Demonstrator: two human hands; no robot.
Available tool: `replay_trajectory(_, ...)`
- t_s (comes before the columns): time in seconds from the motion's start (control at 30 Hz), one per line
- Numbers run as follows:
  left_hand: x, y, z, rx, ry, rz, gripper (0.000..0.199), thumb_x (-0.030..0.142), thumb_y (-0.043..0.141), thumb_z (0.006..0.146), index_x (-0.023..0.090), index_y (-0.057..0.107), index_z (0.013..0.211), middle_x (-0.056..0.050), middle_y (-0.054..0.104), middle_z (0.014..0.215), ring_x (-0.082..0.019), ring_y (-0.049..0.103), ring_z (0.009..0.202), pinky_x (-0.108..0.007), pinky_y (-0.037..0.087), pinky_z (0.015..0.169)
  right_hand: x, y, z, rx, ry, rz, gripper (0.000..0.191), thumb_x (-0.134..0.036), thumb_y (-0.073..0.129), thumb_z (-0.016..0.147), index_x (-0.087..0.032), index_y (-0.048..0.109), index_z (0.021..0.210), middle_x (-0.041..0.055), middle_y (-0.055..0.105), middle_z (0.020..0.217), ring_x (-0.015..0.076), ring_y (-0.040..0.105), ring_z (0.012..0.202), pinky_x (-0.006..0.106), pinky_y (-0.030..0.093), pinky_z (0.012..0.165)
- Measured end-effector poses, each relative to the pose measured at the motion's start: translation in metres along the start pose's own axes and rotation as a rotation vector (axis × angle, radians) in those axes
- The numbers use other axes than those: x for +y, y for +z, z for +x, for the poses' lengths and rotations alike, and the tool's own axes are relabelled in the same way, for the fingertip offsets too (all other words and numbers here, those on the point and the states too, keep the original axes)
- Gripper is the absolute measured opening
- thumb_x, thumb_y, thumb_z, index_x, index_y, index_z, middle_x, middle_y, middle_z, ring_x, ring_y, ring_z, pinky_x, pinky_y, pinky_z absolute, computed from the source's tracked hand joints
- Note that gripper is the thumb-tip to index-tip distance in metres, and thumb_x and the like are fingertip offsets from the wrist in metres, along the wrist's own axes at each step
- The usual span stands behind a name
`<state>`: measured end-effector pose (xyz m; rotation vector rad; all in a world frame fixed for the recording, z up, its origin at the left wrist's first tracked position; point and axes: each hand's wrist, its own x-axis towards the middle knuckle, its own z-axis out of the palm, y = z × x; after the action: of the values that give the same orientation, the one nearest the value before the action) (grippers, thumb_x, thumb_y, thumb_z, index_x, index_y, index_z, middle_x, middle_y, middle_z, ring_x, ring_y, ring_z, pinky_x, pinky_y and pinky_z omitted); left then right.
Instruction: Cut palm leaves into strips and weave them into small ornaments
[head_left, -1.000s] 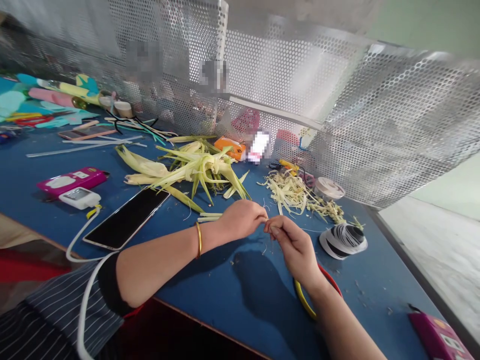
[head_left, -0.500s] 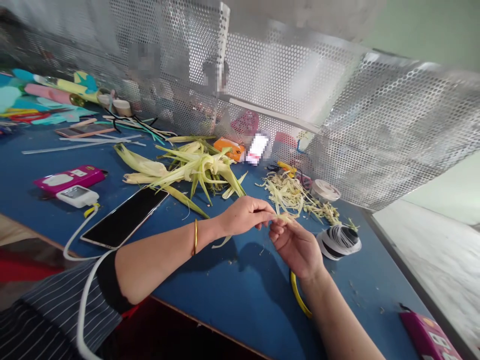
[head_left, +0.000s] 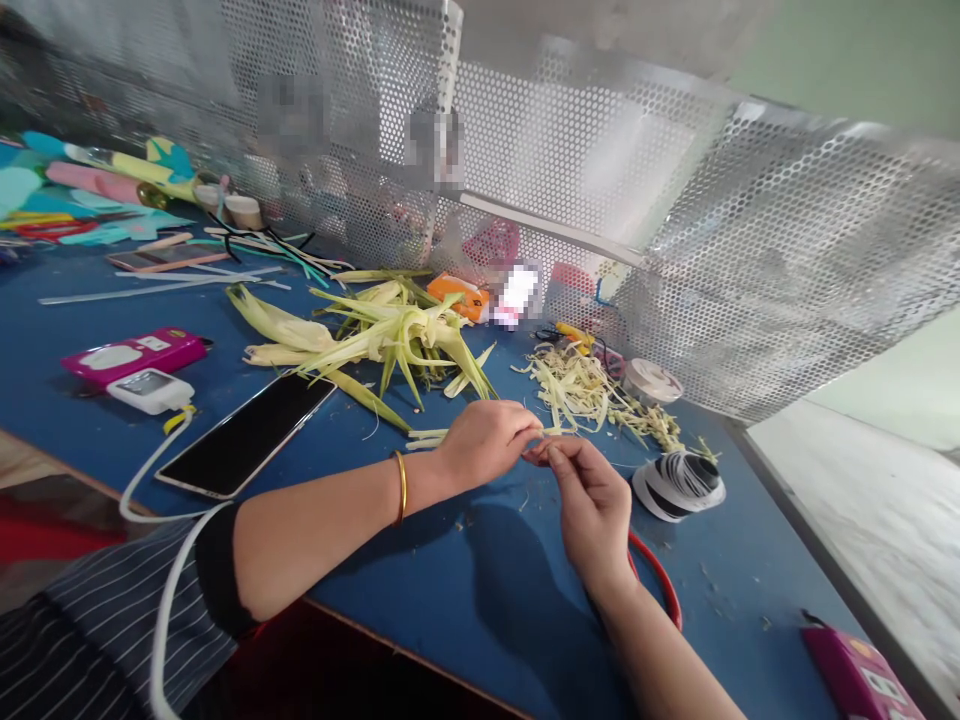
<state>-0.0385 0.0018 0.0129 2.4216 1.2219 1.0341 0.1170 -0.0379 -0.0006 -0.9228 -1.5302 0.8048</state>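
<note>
One left hand (head_left: 491, 440) closed on pale husk strips (head_left: 426, 439) that jut out at nine o'clock, one right hand (head_left: 598, 500) pinched narrow beside it (any catch too fine to tell), black-and-white spool (head_left: 679, 485) at three o'clock; uneven tugging might tear the strips.

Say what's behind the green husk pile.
Behind the green husk pile, an orange packet shows in part, with the perforated panel beyond. The pile hides the packet's lower left.
</note>
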Motion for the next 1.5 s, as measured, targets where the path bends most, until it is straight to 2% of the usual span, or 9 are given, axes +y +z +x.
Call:
replay_trajectory(0.17, -0.003, -0.009, 0.002, -0.21, 0.08, 0.067, 0.023, 0.022, 0.051, 0.092, 0.016, 0.072, 0.086, -0.006, 0.071, 0.083, -0.017, 0.064, 0.079, -0.024, 0.041, 0.069, -0.005, -0.012, 0.006, -0.102, -0.098, -0.236, 0.019, -0.026, 0.051, 0.095, -0.021, 0.063, 0.083, 0.0003, 0.061, 0.074, 0.0141, 0.056, 0.067, 0.028, 0.045, 0.067)
replay_trajectory(0.27, -0.004, -0.015, 0.005, -0.387, 0.131, -0.16, 0.015, 0.018, 0.06, 0.087, 0.018, 0.073, 0.081, -0.003, 0.071, 0.077, -0.015, 0.064, 0.074, -0.022, 0.042, 0.069, -0.008, -0.026, 0.019, -0.098, -0.019, -0.274, 0.019, -0.03, 0.055, 0.091, -0.02, 0.066, 0.08, 0.0007, 0.063, 0.072, 0.0133, 0.053, 0.061, 0.028, 0.043, 0.061)
replay_trajectory(0.37, -0.001, -0.02, 0.007, -0.509, 0.034, -0.518, 0.014, 0.021, 0.061, 0.087, 0.017, 0.073, 0.082, 0.0, 0.067, 0.067, -0.01, 0.06, 0.06, -0.019, 0.044, 0.062, -0.006, -0.036, 0.029, -0.123, 0.114, -0.146, 0.019, -0.035, 0.063, 0.084, -0.019, 0.068, 0.074, 0.0008, 0.062, 0.065, 0.0144, 0.053, 0.06, 0.028, 0.042, 0.06)
replay_trajectory(0.53, 0.002, -0.02, 0.007, -0.25, -0.206, -0.749, 0.018, 0.024, 0.058, 0.087, 0.014, 0.071, 0.083, 0.0, 0.064, 0.065, -0.009, 0.057, 0.058, -0.019, 0.046, 0.058, 0.011, -0.025, 0.028, -0.107, 0.326, 0.134, 0.025, -0.042, 0.071, 0.075, -0.018, 0.067, 0.068, 0.0008, 0.06, 0.062, 0.0138, 0.051, 0.058, 0.027, 0.042, 0.058)
replay_trajectory(0.73, -0.005, -0.014, 0.008, 0.009, -0.339, -0.513, 0.021, 0.028, 0.056, 0.086, 0.015, 0.071, 0.078, 0.0, 0.065, 0.063, -0.011, 0.058, 0.056, -0.021, 0.043, 0.055, 0.013, -0.003, 0.012, -0.151, 0.218, -0.027, 0.023, -0.038, 0.061, 0.086, -0.019, 0.067, 0.075, 0.0022, 0.064, 0.066, 0.0174, 0.059, 0.066, 0.031, 0.047, 0.067)
replay_trajectory(0.9, -0.001, -0.012, 0.006, -0.054, -0.318, -0.346, 0.022, 0.025, 0.056, 0.085, 0.016, 0.073, 0.074, 0.0, 0.067, 0.062, -0.012, 0.059, 0.057, -0.021, 0.04, 0.056, 0.001, -0.005, 0.006, -0.01, -0.184, -0.304, 0.019, -0.027, 0.056, 0.091, -0.021, 0.065, 0.076, 0.0076, 0.067, 0.094, 0.0212, 0.062, 0.09, 0.033, 0.047, 0.079)
replay_trajectory(1.1, 0.0, -0.006, 0.001, -0.15, -0.199, -0.223, 0.022, 0.018, 0.054, 0.083, 0.019, 0.075, 0.077, -0.001, 0.074, 0.075, -0.014, 0.065, 0.072, -0.021, 0.04, 0.064, 0.003, -0.009, 0.012, -0.183, 0.002, -0.175, 0.019, -0.029, 0.049, 0.095, -0.021, 0.06, 0.081, 0.0028, 0.065, 0.08, 0.0175, 0.06, 0.077, 0.029, 0.047, 0.072)
replay_trajectory(1.23, -0.001, -0.003, 0.001, -0.186, -0.155, -0.149, 0.024, 0.016, 0.053, 0.083, 0.021, 0.075, 0.076, -0.001, 0.074, 0.076, -0.015, 0.066, 0.075, -0.022, 0.041, 0.066, 0.005, -0.01, 0.012, -0.248, -0.052, -0.231, 0.021, -0.028, 0.046, 0.096, -0.022, 0.055, 0.078, 0.0021, 0.06, 0.079, 0.0173, 0.056, 0.076, 0.029, 0.044, 0.072)
replay_trajectory(1.5, -0.002, 0.004, -0.004, -0.225, -0.08, 0.16, 0.024, 0.019, 0.05, 0.088, 0.019, 0.073, 0.082, -0.006, 0.073, 0.082, -0.019, 0.067, 0.079, -0.026, 0.042, 0.068, 0.013, -0.013, 0.019, -0.204, -0.009, -0.135, 0.02, -0.026, 0.05, 0.092, -0.022, 0.055, 0.073, 0.0029, 0.062, 0.08, 0.0188, 0.058, 0.084, 0.03, 0.046, 0.075)
